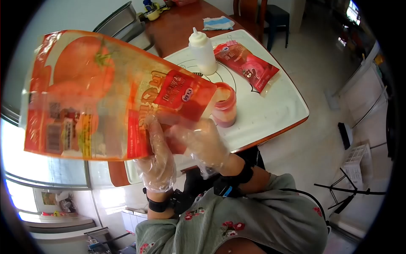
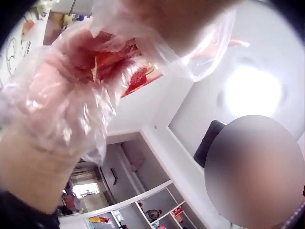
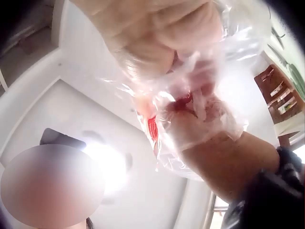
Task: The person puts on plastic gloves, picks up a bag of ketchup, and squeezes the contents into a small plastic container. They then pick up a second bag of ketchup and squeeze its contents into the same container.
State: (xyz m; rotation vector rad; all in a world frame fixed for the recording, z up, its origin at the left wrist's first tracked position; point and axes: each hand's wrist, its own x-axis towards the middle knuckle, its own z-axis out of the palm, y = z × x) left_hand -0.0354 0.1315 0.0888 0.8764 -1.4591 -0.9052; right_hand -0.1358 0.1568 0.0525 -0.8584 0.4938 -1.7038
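Observation:
A large, see-through orange and red pouch (image 1: 114, 97) printed with a tomato is raised in front of me, its narrower end close over an open plastic jar (image 1: 225, 111) with red sauce inside. Both hands wear clear plastic gloves. My left hand (image 1: 156, 163) grips the pouch's lower edge, the thumb lying up along its printed face. Close by, my right hand (image 1: 207, 146) curls its fingers around the same edge nearer the jar. In the left wrist view, red film of the pouch shows inside the curled left hand (image 2: 71, 90). The pouch hides some fingertips.
On the white tabletop board (image 1: 275, 112) stand a white squeeze bottle (image 1: 203, 53) and a red packet (image 1: 249, 65) with a clip on its end. A folded blue and white cloth (image 1: 218, 23) lies farther back. Metal trays (image 1: 122, 25) lean behind the pouch.

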